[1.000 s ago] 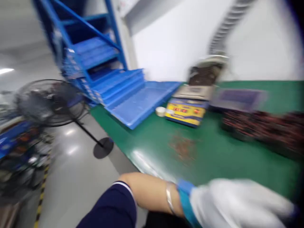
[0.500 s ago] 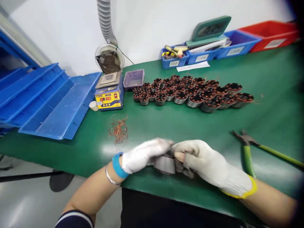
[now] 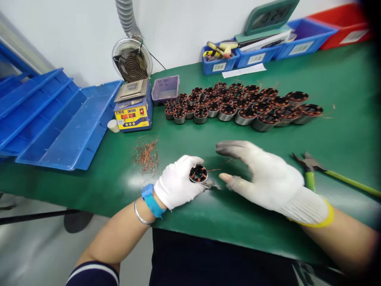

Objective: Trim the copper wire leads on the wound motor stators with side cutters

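The gloved left hand (image 3: 178,182) is curled into a rounded grip, its forearm (image 3: 110,238) slanting up from the lower left. Facing it, the gloved right hand (image 3: 262,178) holds its fingers (image 3: 233,149) extended and its thumb (image 3: 239,185) spread apart from them, the thumb's tip bare.

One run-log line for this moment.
left hand: holding wound ring | right hand: open, beside ring | cutters, wire clippings: on green table
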